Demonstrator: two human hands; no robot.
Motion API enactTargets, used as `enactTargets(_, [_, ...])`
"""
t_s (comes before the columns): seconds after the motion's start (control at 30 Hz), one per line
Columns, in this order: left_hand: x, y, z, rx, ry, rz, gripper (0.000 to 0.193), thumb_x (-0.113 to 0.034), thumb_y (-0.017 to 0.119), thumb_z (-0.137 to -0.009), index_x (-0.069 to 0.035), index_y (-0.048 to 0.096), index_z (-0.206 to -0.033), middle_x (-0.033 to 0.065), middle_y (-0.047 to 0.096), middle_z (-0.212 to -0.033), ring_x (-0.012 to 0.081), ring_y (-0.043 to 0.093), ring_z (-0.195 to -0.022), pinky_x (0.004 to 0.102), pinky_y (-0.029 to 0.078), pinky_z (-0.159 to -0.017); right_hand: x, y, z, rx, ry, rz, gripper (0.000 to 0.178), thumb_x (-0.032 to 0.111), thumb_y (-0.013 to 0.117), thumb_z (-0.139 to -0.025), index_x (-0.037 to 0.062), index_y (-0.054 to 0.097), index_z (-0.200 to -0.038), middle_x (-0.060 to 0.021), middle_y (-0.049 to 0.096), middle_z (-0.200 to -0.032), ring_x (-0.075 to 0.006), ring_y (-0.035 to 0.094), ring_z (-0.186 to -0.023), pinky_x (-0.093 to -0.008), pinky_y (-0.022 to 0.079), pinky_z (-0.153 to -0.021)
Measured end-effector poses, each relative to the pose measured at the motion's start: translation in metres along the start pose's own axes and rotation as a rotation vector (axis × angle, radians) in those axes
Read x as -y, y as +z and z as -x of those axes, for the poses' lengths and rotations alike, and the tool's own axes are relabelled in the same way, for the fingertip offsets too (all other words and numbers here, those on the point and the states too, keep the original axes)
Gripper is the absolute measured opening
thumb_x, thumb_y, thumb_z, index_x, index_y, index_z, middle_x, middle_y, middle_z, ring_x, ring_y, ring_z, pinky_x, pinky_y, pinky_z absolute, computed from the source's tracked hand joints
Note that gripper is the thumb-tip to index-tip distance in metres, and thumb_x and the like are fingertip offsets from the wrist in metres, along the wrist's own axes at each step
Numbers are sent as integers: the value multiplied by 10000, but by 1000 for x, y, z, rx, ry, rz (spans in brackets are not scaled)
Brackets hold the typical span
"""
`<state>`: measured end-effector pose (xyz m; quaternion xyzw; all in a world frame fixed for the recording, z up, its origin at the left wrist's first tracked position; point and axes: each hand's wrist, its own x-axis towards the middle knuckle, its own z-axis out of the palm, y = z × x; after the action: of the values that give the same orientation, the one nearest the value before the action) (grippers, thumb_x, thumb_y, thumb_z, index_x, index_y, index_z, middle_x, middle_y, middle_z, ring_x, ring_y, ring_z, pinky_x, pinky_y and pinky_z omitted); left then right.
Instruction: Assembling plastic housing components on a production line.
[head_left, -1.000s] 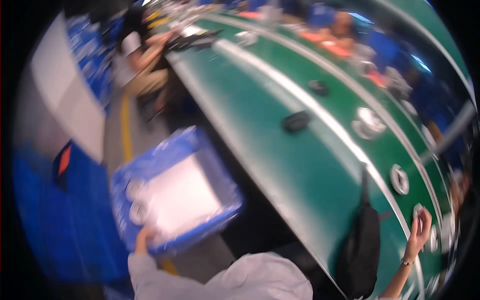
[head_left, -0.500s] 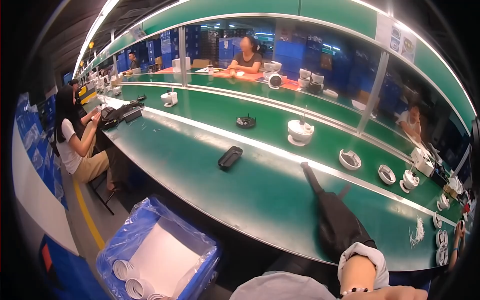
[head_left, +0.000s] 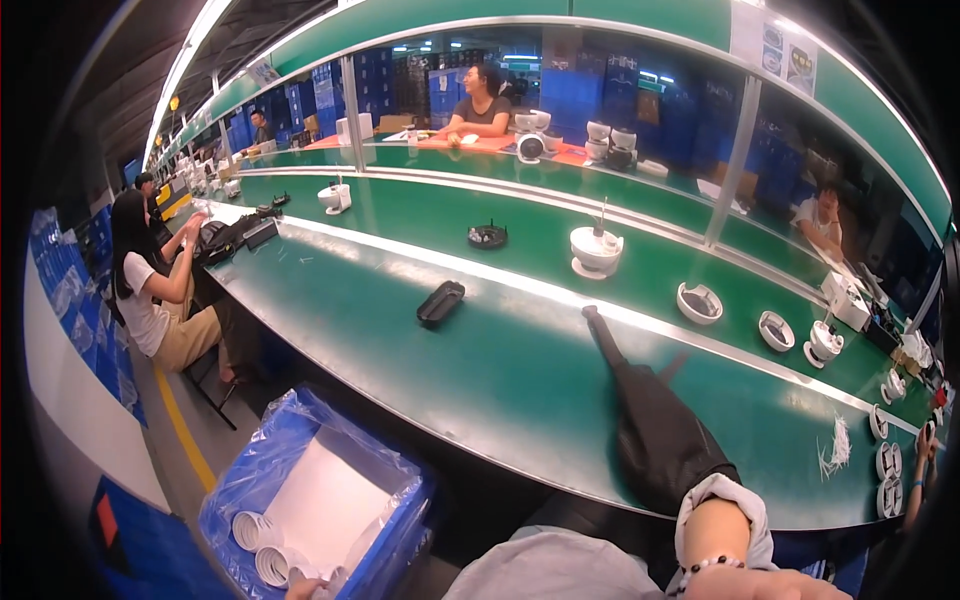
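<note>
At the bottom edge on the left, the fingertips of my left hand [head_left: 307,590] reach into a blue bin [head_left: 412,500] lined with clear plastic. They appear closed on the rim of a white ring-shaped part [head_left: 336,581], mostly cut off by the frame. Beside it lie two similar white ridged rings [head_left: 254,531]. My right arm, its grey sleeve rolled up, bends back at the table's front edge; a beaded bracelet [head_left: 716,563] circles the wrist. My right hand [head_left: 768,583] shows only its back, with the fingers cut off. A black bag-like item [head_left: 655,440] with a strap lies by that sleeve.
A green worktable [head_left: 520,390] runs across, with a black tray-like part [head_left: 440,303] on it. Beyond a metal rail stand white rounded housings [head_left: 596,252] and a black round part [head_left: 487,235]. White ties [head_left: 834,447] lie at right. A person [head_left: 160,275] sits at left.
My left hand has come into view in the bin, at the white rings. The view has shifted slightly; the right arm stays bent by the black item. The person behind the glass has turned their head.
</note>
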<state>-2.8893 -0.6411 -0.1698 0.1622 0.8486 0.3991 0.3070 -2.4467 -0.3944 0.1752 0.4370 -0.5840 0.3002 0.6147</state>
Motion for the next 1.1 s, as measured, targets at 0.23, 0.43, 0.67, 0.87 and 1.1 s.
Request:
enactTargets(0.23, [-23,-21,64,50,135,403,557,-111,670,-629,-23,415,-1116,68,540,-887,180,560,-724,313,486,-562,41,-59,20,121,170,555,167,225,628,-725,99,551,-804,-61,471,-985,-230,475,-849,-395,384,-727])
enactTargets(0.43, [-242,42,96,216,665,431,781,-121,718,-585,-10,312,-1243,98,437,-1178,208,453,-1063,308,422,-823,31,-125,59,297,687,938,315,85,635,-552,38,568,-857,-176,503,-983,-298,531,-852,-357,442,-704])
enactTargets(0.67, [-462,287,164,1224,623,506,720,-74,715,-560,-16,372,-1191,65,484,-1034,143,514,-887,285,469,-735,86,-193,136,-658,1348,266,1056,434,754,-535,54,160,-1321,-124,227,-1342,-255,298,-1195,-392,318,-935])
enactTargets(0.87, [-506,480,212,2073,140,490,288,-84,533,-672,-40,483,-952,14,437,-702,138,446,-661,327,424,-796,153,-245,156,-892,865,-121,914,591,561,-660,75,190,-1317,-102,310,-1311,-249,345,-1181,-398,259,-1002])
enactTargets(1.1, [-515,617,216,1829,292,138,450,-97,522,-686,32,410,-1103,113,559,-886,214,579,-765,397,493,-765,204,-290,176,-1217,874,488,656,415,579,-766,77,301,-1256,-54,422,-1200,-177,399,-1116,-337,325,-938])
